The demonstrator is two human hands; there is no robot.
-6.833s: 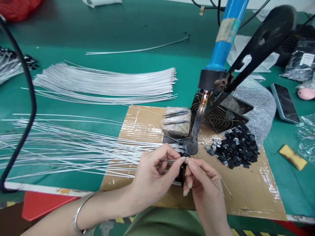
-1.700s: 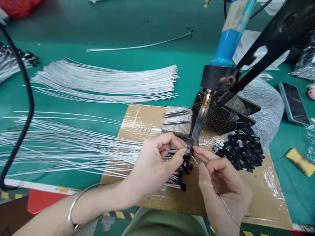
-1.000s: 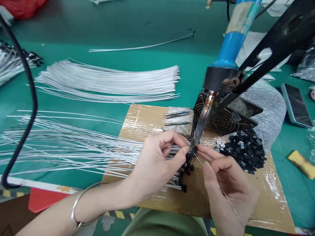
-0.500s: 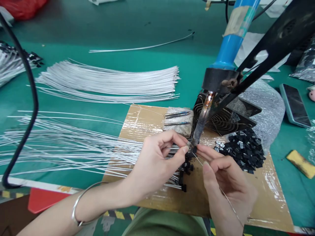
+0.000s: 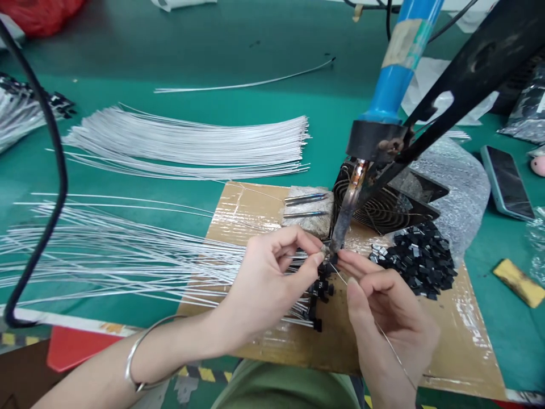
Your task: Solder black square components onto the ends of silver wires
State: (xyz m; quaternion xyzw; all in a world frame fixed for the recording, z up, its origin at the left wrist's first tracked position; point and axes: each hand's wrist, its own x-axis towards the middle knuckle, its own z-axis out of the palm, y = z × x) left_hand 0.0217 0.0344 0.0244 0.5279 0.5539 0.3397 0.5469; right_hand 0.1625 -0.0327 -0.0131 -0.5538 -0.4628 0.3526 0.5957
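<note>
Both hands worked close beneath the dark, angled metal tip of a blue-handled soldering iron, which hung from a black slotted metal arm. The left hand pinched a tiny greyish piece between thumb and forefinger, right beside the tip; it was too small and covered to identify. The right hand grasped a thin silver wire, which slanted up to that same spot and trailed across the palm.

Done well, this step seemed to call for a light, steady pinch on the left, with the wire fed in short, controlled touches and its end watched rather than the fingers. The right fingertips lay very near the metal, so a burn looked the likeliest mishap; a little more wire beyond the grip would probably have helped.

Under the hands, glossy brown cardboard covered part of a green work surface. Loose white cables with black plastic ends fanned leftward, below a neater white bundle. Rightward were a black square fan, a heap of small black plastic parts and a yellow, scorched sponge. Black-and-yellow striped floor tape showed below the edge
</note>
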